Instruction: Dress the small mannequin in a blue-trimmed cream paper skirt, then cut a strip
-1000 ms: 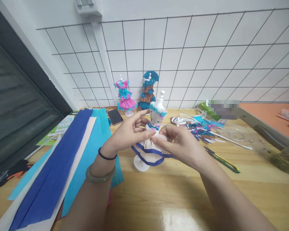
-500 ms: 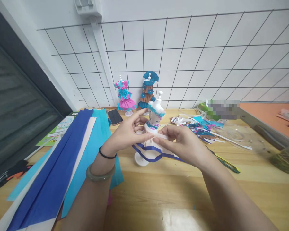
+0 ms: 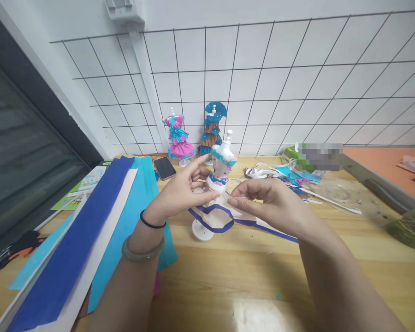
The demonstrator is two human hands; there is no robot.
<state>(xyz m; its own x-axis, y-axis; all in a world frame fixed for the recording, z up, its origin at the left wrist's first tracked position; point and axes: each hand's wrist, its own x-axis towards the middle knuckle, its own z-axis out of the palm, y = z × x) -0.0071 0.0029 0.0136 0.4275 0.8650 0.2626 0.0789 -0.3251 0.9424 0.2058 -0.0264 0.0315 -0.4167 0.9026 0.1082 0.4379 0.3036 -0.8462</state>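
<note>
A small white dress form (image 3: 218, 165) stands tilted at the middle of the table, with turquoise and pink trim round its bust and waist. My left hand (image 3: 181, 186) is wrapped about its left side, thumb pressing at the waist. From there a white crepe paper strip with a blue edge (image 3: 218, 217) hangs in a loop in front of the stand's round white base (image 3: 203, 230). To the right, my right hand (image 3: 266, 200) pinches the strip's upper edge between thumb and fingers. The strip's tail trails out under that wrist.
Two dressed forms, one pink and turquoise (image 3: 180, 138), one teal and brown (image 3: 212, 131), stand by the tiled wall. Blue, white and turquoise paper sheets (image 3: 76, 235) lie left, near a phone (image 3: 164, 168). Paper scraps (image 3: 290, 175) and a tape roll (image 3: 411, 226) are right.
My right hand has shifted slightly right along the strip, away from the dress form. The strip now bulges in a rounder loop. My left hand has stayed nearly in place.
</note>
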